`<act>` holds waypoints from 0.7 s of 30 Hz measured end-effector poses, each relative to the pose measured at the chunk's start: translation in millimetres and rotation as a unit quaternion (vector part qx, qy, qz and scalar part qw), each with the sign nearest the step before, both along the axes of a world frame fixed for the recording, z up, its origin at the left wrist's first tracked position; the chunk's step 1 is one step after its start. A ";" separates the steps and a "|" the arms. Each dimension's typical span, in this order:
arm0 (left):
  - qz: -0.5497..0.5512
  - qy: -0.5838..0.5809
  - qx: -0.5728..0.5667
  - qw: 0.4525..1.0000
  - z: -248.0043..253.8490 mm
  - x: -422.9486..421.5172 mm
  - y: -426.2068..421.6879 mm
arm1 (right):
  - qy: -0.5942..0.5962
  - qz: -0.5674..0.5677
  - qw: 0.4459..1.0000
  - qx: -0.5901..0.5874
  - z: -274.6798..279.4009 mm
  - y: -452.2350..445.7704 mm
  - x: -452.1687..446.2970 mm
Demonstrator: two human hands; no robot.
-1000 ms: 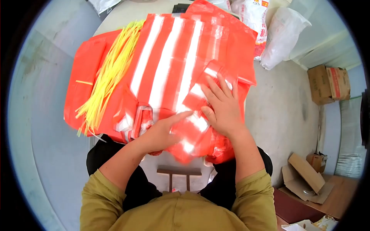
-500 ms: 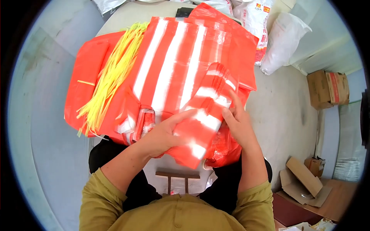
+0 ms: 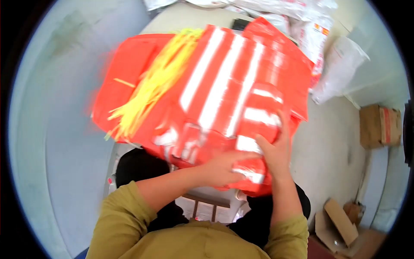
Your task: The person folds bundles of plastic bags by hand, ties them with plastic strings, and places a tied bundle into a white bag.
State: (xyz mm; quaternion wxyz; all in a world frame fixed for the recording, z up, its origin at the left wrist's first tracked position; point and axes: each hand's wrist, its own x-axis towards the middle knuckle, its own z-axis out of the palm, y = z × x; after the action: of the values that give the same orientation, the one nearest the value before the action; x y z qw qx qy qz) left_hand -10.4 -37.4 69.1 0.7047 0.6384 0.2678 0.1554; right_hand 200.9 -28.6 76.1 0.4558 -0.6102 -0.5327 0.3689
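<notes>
A folded bundle of red-and-white striped plastic bags [image 3: 259, 116] lies slanted over the near right part of a flat striped stack. My left hand [image 3: 222, 169] grips its lower left side, fingers reaching across the near end. On the bundle's right edge, my right hand [image 3: 276, 151] is closed with the thumb on top and the fingers along the side. Beneath is the stack of red-and-white striped plastic bags [image 3: 219, 82]. A smaller crumpled striped bundle [image 3: 189, 140] sits left of the held one. Yellow plastic strips [image 3: 161, 82] lie in a loose bunch across the red plastic on the left.
Plain red plastic [image 3: 125, 69] covers the table's left side. White printed sacks [image 3: 312, 41] and a white plastic bag [image 3: 338, 69] stand behind and to the right. Cardboard boxes [image 3: 373, 125] are at the right, with an opened carton [image 3: 334, 226] lower down. Below is a wooden bar frame [image 3: 205, 200].
The view has shifted, so the table appears further right. The held bundle has turned more upright and lies flatter on the stack, with both hands still on it.
</notes>
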 end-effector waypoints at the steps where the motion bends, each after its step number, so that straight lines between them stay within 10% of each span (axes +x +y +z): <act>1: -0.047 -0.004 0.000 0.999 -1.2 -4.9 0.5 | 0.000 0.004 1.000 0.018 -2.4 -0.1 1.2; 8: -0.309 -0.040 -0.070 0.948 11.3 -59.9 21.5 | 0.049 0.013 0.995 -0.085 11.4 10.5 0.7; 11: -0.002 0.008 -0.130 0.991 23.0 -103.9 39.6 | 0.043 0.025 0.994 -0.097 4.6 11.7 0.5; 14: 0.448 0.138 0.032 0.883 18.1 -134.5 63.0 | 0.086 0.021 0.991 -0.102 9.5 7.3 -2.9; 16: 0.411 0.401 0.275 0.771 24.7 -159.7 65.9 | 0.084 0.020 0.991 -0.101 8.2 6.2 -2.6; 21: 0.357 0.546 0.291 0.700 -12.9 -185.9 67.7 | 0.112 0.000 0.989 -0.100 11.3 6.4 -2.9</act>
State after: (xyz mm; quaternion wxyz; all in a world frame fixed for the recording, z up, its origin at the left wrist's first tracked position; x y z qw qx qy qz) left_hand -196.2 30.2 56.2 0.1057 0.6416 0.7544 0.0899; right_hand 198.0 -22.2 87.5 0.4499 -0.6075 -0.4385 0.4861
